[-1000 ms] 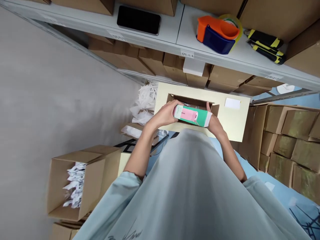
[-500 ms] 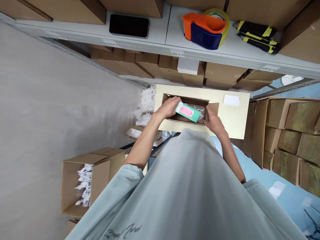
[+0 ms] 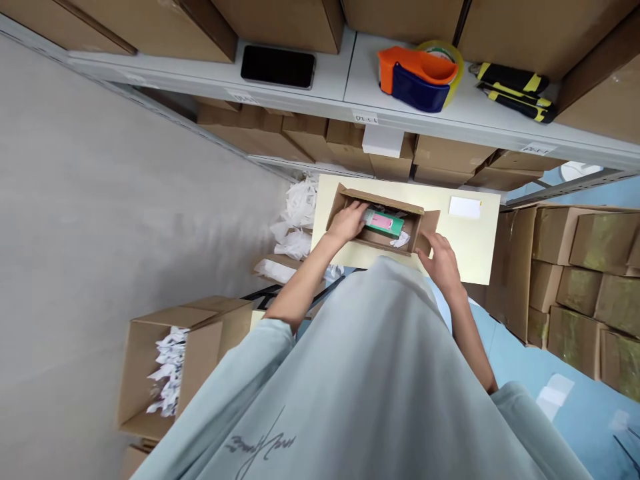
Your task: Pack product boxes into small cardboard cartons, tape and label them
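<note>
An open cardboard box (image 3: 380, 199) stands on a cream tabletop (image 3: 325, 200) in front of me, its right flap folded outward. Inside it lies a green and pink product box (image 3: 384, 223), with crumpled paper (image 3: 400, 240) by its right end. My left hand (image 3: 349, 222) reaches over the carton's left end, its fingers closed on the left end of the product box. Beside the right flap, my right hand (image 3: 440, 259) has its thumb and fingers apart and holds nothing.
A white card (image 3: 465, 207) lies at the table's right. The shelf above bears a phone (image 3: 278, 67), a tape dispenser (image 3: 420, 77) and utility knives (image 3: 517, 90). Crumpled white paper (image 3: 300, 203) is heaped left of the table. Stacked cartons (image 3: 573, 273) stand at right, and an open carton (image 3: 150, 373) at lower left.
My left hand has lowered the green and pink product box deeper into the carton, and it lies more level. My right hand has come off the carton's right end, moving right and nearer me.
</note>
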`<state>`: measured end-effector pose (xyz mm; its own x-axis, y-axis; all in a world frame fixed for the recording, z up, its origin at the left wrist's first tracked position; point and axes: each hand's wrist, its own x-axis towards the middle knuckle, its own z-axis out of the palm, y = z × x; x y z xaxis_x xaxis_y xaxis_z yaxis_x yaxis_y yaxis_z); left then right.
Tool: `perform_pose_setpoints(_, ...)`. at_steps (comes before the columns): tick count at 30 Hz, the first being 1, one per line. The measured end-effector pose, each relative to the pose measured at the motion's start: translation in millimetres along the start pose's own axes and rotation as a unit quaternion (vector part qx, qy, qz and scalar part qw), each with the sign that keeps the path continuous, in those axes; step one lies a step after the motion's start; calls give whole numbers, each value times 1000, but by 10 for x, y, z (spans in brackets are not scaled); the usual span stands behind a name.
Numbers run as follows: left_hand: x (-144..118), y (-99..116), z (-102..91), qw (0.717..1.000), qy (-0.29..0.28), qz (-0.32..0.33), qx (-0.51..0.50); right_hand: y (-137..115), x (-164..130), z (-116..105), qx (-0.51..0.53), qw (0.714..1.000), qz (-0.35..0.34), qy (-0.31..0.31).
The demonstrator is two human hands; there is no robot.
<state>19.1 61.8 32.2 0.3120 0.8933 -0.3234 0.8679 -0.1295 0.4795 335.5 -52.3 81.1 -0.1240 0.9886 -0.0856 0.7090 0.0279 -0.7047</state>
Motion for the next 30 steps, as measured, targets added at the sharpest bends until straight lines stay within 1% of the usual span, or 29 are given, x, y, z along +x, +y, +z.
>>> perform_pose_setpoints(2, -288, -91, -155, 993, 106, 4, -53, -5, -99, -66, 13, 999, 34, 39)
perform_pose_setpoints(4, -541, -187, -286, 973, 218, -42, -69, 3, -172, -100, 21, 994, 81, 63)
perform_pose_setpoints(5, -638, -231, -331, 961, 259, -75, -67, 8, -195, -105, 23, 992, 102, 67)
perform_pose_setpoints(6, -710, -268, -360, 951, 284, -108, -62, 12, -206, -104, 23, 991, 118, 66)
perform_pose_setpoints(7, -758, -296, -374, 944, 293, -139, -60, 12, -208, -97, 24, 990, 128, 59)
perform_pose_setpoints(9, -795, -315, -367, 939, 278, -189, -67, 5, -182, -76, 26, 989, 139, 34)
perform_pose_setpoints(11, -787, -281, -341, 937, 251, -232, -76, -9, -125, -52, 27, 988, 149, 10)
perform_pose_setpoints(14, -760, -164, -316, 931, 211, -291, -62, -21, 1, -20, 21, 986, 164, -20)
perform_pose_setpoints(16, -747, -82, -308, 929, 186, -317, -39, -22, 92, -2, 7, 985, 170, -37)
perform_pose_setpoints(19, -733, 7, -286, 930, 168, -327, -3, -44, 193, 15, -24, 983, 172, -53)
perform_pose_setpoints(23, -808, 62, -242, 934, 180, -309, 4, -151, 200, 22, -65, 981, 176, -51)
perform_pose_setpoints(25, -961, 44, -216, 935, 196, -297, -6, -234, 155, 46, -75, 981, 172, -38)
perform_pose_setpoints(27, -1239, -31, -179, 933, 215, -288, -20, -346, 93, 111, -76, 984, 157, -23)
perform_pose_setpoints(28, -1431, -91, -153, 931, 226, -285, -27, -419, 59, 165, -75, 987, 144, -17)
perform_pose_setpoints(30, -1921, -247, -81, 923, 250, -289, -43, -615, -12, 329, -75, 991, 109, -11)
